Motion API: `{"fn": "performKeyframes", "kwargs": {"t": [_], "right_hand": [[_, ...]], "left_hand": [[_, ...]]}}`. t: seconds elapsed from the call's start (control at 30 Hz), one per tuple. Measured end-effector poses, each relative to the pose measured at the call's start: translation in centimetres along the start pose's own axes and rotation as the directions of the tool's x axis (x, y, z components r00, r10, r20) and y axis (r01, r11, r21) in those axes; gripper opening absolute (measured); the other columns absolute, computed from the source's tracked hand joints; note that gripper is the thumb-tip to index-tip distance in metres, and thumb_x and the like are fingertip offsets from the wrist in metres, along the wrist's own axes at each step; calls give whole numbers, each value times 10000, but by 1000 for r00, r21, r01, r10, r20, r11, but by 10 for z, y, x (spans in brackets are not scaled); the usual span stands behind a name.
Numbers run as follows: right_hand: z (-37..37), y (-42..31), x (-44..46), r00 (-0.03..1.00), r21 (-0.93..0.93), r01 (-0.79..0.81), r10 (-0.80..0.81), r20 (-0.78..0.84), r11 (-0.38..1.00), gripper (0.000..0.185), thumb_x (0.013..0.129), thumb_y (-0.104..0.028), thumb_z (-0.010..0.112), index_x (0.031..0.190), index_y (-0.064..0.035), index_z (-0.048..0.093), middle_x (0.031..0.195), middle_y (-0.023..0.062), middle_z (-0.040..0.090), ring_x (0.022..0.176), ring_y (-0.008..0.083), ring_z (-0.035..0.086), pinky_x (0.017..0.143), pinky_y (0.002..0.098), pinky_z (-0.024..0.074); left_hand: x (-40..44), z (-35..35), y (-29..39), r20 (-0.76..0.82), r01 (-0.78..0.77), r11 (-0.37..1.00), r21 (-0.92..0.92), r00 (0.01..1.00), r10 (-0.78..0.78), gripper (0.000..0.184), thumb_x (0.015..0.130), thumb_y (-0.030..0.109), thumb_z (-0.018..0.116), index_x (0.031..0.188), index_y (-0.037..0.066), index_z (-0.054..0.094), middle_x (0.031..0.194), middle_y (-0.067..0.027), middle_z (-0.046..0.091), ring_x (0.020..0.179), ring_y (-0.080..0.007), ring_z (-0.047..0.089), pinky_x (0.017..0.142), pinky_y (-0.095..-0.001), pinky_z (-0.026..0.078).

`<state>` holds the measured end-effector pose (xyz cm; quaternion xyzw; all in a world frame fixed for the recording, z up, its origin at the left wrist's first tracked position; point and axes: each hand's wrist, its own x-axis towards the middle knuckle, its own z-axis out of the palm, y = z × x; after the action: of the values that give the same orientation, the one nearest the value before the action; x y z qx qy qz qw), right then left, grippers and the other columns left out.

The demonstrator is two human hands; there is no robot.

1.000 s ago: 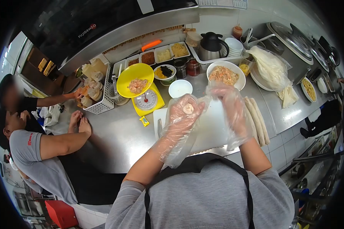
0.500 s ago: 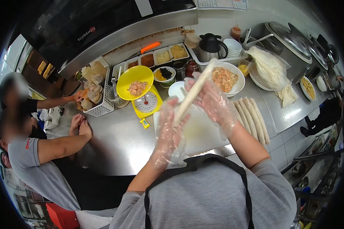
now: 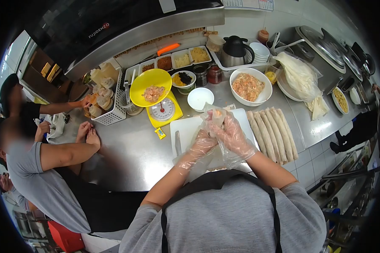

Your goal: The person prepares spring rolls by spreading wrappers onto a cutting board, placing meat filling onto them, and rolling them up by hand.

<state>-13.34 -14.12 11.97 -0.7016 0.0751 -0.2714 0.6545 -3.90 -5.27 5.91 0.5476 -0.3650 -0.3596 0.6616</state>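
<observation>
My left hand (image 3: 203, 142) and my right hand (image 3: 232, 137), both in clear plastic gloves, are brought together above a white cutting board (image 3: 242, 120). Their fingers are closed and pressed against each other, with loose glove plastic bunched around them. Whatever lies between the fingers is hidden. On the board's left side lies a knife (image 3: 178, 142). Right of the board, several long pale wrapped rolls (image 3: 272, 134) lie side by side. A white bowl of minced filling (image 3: 250, 87) stands beyond my right hand, and a small white bowl (image 3: 200, 98) beyond the board.
A yellow scale (image 3: 164, 113) carries a yellow bowl (image 3: 140, 80) with some filling. A white basket of bottles (image 3: 114, 114) stands left, near a co-worker's clasped hands (image 3: 88, 135). Topping trays (image 3: 181, 59) and a thermal jug (image 3: 235, 52) line the back. A plastic bag (image 3: 297, 74) lies right.
The long pale roll that was held up between my hands is no longer visible in them. My hands have come lower and together, their fingers now closed. The row of rolls shows more fully.
</observation>
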Motion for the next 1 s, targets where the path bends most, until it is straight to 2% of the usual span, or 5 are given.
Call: {"fn": "performKeyframes", "kwargs": {"t": [0.27, 0.37, 0.57, 0.73, 1.0], "right_hand": [[-31, 1, -29, 864, -626, 442, -493, 104, 643, 520, 753, -268, 707, 1233, -131, 561, 1209, 124, 528, 1116, 315, 485, 956, 427, 374], [-31, -5, -35, 863, -708, 445, -474, 175, 549, 487, 714, -293, 726, 1173, -179, 613, 1211, 114, 527, 1112, 298, 490, 939, 423, 385], [-28, -16, -25, 797, -701, 515, -578, 179, 493, 458, 688, -310, 740, 1110, -168, 630, 1113, 85, 550, 1026, 295, 531, 885, 430, 405], [-30, -43, -10, 831, -686, 504, -511, 220, 525, 322, 704, -256, 734, 979, -124, 632, 942, 87, 568, 898, 293, 552, 803, 416, 415], [-36, -47, -3, 863, -588, 493, -449, 233, 642, 249, 757, -143, 687, 997, -94, 646, 866, 87, 588, 791, 270, 559, 686, 379, 455]], "left_hand": [[8, 2, 49, -18, 228, 972, 50, 974, -228, 355, 745, 89, 753, 1046, 62, 568, 978, -10, 607, 902, -96, 568, 808, -251, 472], [6, 4, 46, 46, -44, 999, 26, 998, 43, 380, 744, 70, 747, 1071, 63, 554, 988, -4, 597, 892, -82, 555, 795, -245, 469], [2, 9, 48, 124, -71, 981, -180, 988, 94, 376, 755, 52, 725, 1090, 60, 555, 1011, -8, 608, 921, -85, 556, 794, -243, 465], [1, 10, 54, 157, -174, 955, 241, 978, 139, 348, 765, 41, 704, 1086, 28, 570, 1012, -24, 627, 908, -111, 580, 807, -262, 470], [3, 12, 53, 178, -183, 982, 50, 969, 171, 446, 730, 52, 726, 1144, 20, 564, 1068, -44, 624, 930, -119, 583, 822, -272, 470]]}}
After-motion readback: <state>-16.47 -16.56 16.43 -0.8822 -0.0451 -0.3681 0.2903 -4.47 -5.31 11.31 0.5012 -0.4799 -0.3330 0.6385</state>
